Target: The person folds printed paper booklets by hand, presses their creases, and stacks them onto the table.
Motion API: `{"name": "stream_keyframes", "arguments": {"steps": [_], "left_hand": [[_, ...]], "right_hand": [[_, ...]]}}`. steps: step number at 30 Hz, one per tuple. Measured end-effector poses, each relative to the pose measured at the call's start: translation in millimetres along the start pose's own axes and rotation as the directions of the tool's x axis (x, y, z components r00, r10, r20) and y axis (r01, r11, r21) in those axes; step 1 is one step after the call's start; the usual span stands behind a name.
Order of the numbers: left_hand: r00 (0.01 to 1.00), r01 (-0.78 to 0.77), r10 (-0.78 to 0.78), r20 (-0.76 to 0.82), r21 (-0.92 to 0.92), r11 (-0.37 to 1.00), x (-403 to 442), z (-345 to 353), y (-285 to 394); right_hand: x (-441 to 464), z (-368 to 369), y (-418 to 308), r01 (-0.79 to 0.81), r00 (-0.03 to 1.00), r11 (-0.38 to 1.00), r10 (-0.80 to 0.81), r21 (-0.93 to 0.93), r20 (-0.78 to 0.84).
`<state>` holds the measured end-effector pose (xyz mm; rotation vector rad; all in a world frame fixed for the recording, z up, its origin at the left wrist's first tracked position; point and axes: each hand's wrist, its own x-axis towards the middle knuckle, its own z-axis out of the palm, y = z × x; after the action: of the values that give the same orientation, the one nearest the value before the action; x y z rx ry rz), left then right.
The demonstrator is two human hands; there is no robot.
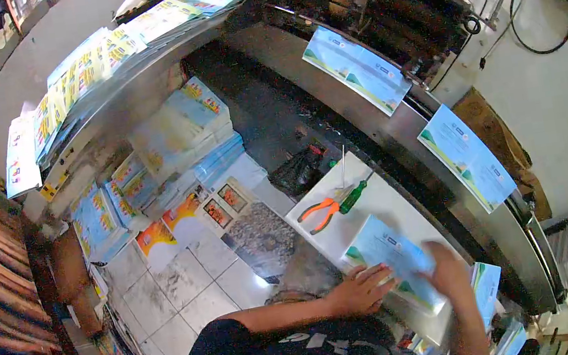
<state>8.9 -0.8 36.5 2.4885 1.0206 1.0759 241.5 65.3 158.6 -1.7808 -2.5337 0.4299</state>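
Note:
A light blue printed sheet with a green corner lies on a white board in front of me; whether it is one sheet or a stack I cannot tell. My left hand rests at the sheet's near left edge, its fingers stretched out and touching it. At the right end of the same sheet is my right hand, smeared by motion, so its grip is unclear. Orange-handled pliers and a green-handled screwdriver lie on the board beyond the sheet.
Blue sheets lie along a metal rail on the right, and another sheet sits beside my right arm. Stacks of printed paper stand on the tiled floor. More prints cover a ledge upper left. A black bag lies near the board.

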Motion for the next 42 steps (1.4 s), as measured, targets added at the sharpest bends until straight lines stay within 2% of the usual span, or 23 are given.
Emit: {"name": "stream_keyframes", "arguments": {"steps": [3,5,7,9,10,12,13,14,15,16,19,22,24,26,28,31,32,34,35,36,38,40,42], "left_hand": [[0.993,-0.005,0.006,-0.115,0.009,1.000,-1.9,9.0,1.7],[0.992,-0.018,0.019,-0.124,0.008,1.000,-2.6,10.0,4.7],[0.991,-0.034,0.035,-0.133,0.013,0.999,-1.7,7.5,6.8],[0.933,-0.146,0.182,-0.311,0.134,0.980,0.3,5.6,6.9],[0.932,-0.147,0.182,-0.314,0.133,0.980,2.1,4.0,6.3],[0.986,-0.115,0.127,-0.109,0.115,0.987,3.2,1.1,7.0],[0.986,-0.112,0.124,-0.111,0.114,0.987,1.0,2.6,5.2],[0.996,-0.081,0.076,0.038,0.157,0.984,-1.3,6.4,0.3],[0.983,-0.057,0.019,0.182,0.204,0.977,-2.3,9.2,-3.5],[0.984,-0.055,0.019,0.177,0.204,0.977,-2.5,10.6,-5.1],[0.982,-0.058,0.021,0.189,0.191,0.980,-2.9,11.2,-6.7],[0.975,-0.088,0.041,0.218,0.211,0.974,-1.3,8.2,-11.5],[0.983,-0.116,0.072,0.169,0.266,0.957,-3.7,9.3,-12.4],[0.975,-0.101,0.054,0.213,0.219,0.970,-2.5,3.9,-10.8],[0.968,-0.087,0.041,0.249,0.175,0.981,-0.6,0.9,-9.7],[0.981,-0.074,0.043,0.192,0.158,0.985,0.8,-1.4,-8.8],[0.986,-0.071,0.052,0.157,0.121,0.990,0.9,-3.1,-9.5],[0.991,-0.071,0.060,0.121,0.089,0.994,-0.5,-2.6,-10.7],[0.983,-0.083,0.059,0.173,0.132,0.988,-2.0,3.2,-12.4],[0.973,-0.094,0.054,0.223,0.174,0.980,-1.9,6.1,-14.2],[0.980,-0.077,0.051,0.192,0.130,0.989,-1.0,2.2,-12.4],[0.985,-0.061,0.048,0.163,0.077,0.995,-1.3,3.2,-12.4],[0.984,-0.083,0.058,0.170,0.144,0.986,-2.9,7.5,-14.6]], "right_hand": [[-29.8,23.7,-42.9,0.087,0.988,0.969,-0.053,-0.231,0.148],[-36.1,37.6,-38.3,0.170,0.985,0.954,-0.169,-0.247,0.025],[-32.8,6.7,-38.8,0.141,0.983,0.972,-0.115,-0.186,0.144],[-24.1,-27.9,-25.3,-0.020,0.940,0.959,-0.078,0.283,0.332],[-16.1,-44.4,-16.5,0.015,0.922,0.953,-0.130,0.302,0.366],[-3.0,-60.0,1.4,0.036,0.954,0.993,-0.069,0.116,0.292],[4.0,-60.7,9.9,0.019,0.970,1.000,-0.016,-0.009,0.243],[16.8,-62.3,9.3,0.022,0.970,1.000,-0.018,-0.012,0.244],[32.2,-65.0,7.1,-0.093,0.972,0.988,0.117,-0.124,0.205],[41.8,-63.4,7.2,-0.209,0.958,0.951,0.246,-0.229,0.150],[62.7,-40.2,55.8,-0.119,0.979,0.978,0.144,-0.171,0.145],[47.0,-61.1,84.5,-0.172,0.978,0.982,0.163,-0.071,-0.128],[45.6,-108.2,84.8,-0.433,0.864,0.886,0.460,0.165,-0.204],[39.5,-140.8,80.4,-0.181,0.657,0.983,0.102,-0.025,-0.747],[48.9,-161.3,47.8,-0.102,0.431,0.994,0.079,0.038,-0.899],[82.2,-152.5,61.0,0.008,0.382,0.993,-0.113,-0.119,-0.917],[94.2,-140.7,67.5,-0.157,0.450,0.956,-0.155,-0.248,-0.880],[110.1,-105.5,81.8,-0.160,0.615,0.973,-0.035,-0.168,-0.788],[110.2,-95.7,73.9,-0.306,0.735,0.943,0.145,-0.133,-0.662],[115.0,-71.4,96.6,-0.170,0.747,0.945,-0.062,-0.281,-0.662],[99.3,-59.0,72.0,-0.285,0.874,0.946,0.191,-0.155,-0.446],[72.8,-38.1,51.2,-0.258,0.918,0.933,0.157,-0.250,-0.363],[36.4,-9.5,25.5,-0.186,0.972,0.973,0.161,-0.136,-0.173]]}}
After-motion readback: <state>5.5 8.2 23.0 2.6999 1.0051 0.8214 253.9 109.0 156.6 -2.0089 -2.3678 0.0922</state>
